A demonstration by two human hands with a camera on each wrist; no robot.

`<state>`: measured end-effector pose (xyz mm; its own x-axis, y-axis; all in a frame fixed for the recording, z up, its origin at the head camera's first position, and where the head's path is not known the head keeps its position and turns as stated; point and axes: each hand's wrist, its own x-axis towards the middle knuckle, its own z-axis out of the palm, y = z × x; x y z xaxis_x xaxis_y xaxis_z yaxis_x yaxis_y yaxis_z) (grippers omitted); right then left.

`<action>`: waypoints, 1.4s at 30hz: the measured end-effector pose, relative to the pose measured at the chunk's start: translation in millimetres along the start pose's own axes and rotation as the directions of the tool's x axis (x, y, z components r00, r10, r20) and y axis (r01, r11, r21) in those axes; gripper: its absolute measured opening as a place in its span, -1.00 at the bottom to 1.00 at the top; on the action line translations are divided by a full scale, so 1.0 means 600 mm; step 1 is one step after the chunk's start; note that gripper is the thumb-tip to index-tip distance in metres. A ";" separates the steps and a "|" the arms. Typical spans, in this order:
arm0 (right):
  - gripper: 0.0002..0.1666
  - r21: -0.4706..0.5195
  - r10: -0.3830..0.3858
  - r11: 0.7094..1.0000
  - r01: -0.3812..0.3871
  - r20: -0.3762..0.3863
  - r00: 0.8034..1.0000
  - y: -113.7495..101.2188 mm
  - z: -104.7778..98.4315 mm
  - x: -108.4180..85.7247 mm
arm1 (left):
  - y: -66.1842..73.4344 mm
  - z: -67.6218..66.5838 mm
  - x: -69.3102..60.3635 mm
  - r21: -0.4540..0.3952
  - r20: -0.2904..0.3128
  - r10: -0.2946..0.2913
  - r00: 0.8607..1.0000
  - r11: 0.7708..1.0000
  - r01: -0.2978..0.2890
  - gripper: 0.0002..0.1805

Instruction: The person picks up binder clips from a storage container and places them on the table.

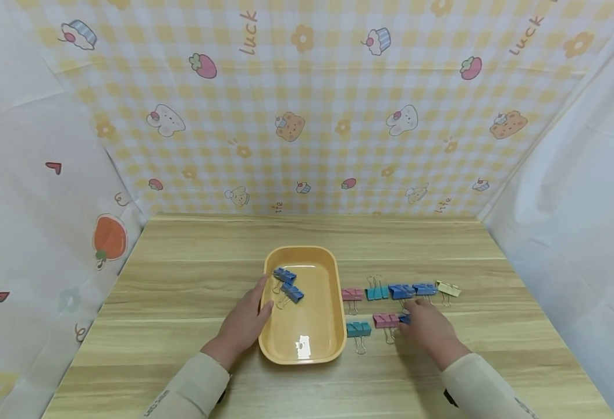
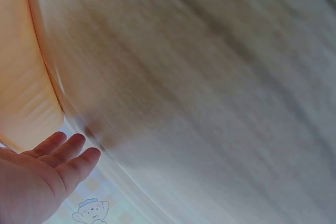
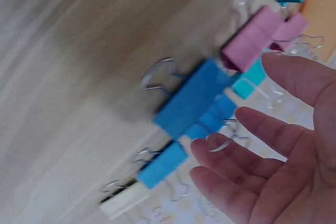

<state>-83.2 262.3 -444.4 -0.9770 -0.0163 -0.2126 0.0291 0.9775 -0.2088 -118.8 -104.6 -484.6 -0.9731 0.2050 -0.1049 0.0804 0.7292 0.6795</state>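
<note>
My left hand [image 1: 244, 320] rests against the left side of a yellow tray [image 1: 302, 358], its thumb at the rim. In the left wrist view its fingers [image 2: 73, 163] extend beside the tray wall. Two blue binder clips [image 1: 292, 293] lie inside the tray. My right hand [image 1: 429, 326] is over a blue binder clip [image 3: 191, 98], which it partly hides in the head view. In the right wrist view the thumb and fingers are spread beside that clip, with nothing gripped. A pink binder clip [image 1: 386, 320] lies just left of it.
Right of the tray, a back row holds a pink clip [image 1: 351, 294], a teal clip [image 1: 377, 293], two blue clips [image 1: 401, 291] and a pale yellow clip [image 1: 449, 288]. Another teal clip [image 1: 358, 329] lies in front, near the tray. A patterned cloth [image 1: 317, 151] hangs behind the wooden table [image 1: 207, 244].
</note>
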 end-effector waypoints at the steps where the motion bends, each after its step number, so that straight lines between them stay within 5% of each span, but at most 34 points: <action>1: -0.41 -0.001 -0.013 1.000 0.013 -0.011 1.000 -0.006 -0.003 -0.001 | 0.000 0.000 0.000 0.000 -0.001 0.000 1.000 1.000 0.000 -0.29; 17: -0.48 -0.017 -0.130 0.992 0.128 -0.137 0.982 -0.063 -0.028 -0.005 | 0.003 -0.004 -0.003 0.000 -0.003 0.007 1.000 1.000 -0.007 -0.29; 26: -0.51 0.013 -0.188 0.981 0.191 -0.147 0.971 -0.105 -0.027 0.015 | 0.003 -0.003 -0.002 -0.004 0.000 0.000 1.000 1.000 0.000 -0.29; 34: -0.49 0.029 -0.281 0.956 0.291 -0.176 0.943 -0.136 -0.031 0.028 | 0.004 -0.003 -0.002 -0.007 0.000 0.002 1.000 1.000 -0.002 -0.29; 42: -0.53 0.016 -0.403 0.907 0.421 -0.258 0.878 -0.158 -0.032 0.045 | 0.006 -0.005 -0.004 -0.003 -0.006 0.007 1.000 1.000 -0.007 -0.29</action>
<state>-116.5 173.5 -412.0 -0.9240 -0.3544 0.1436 -0.3817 0.8762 -0.2942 -116.9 -104.5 -480.1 -0.9737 0.2068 -0.0959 0.0870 0.7259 0.6823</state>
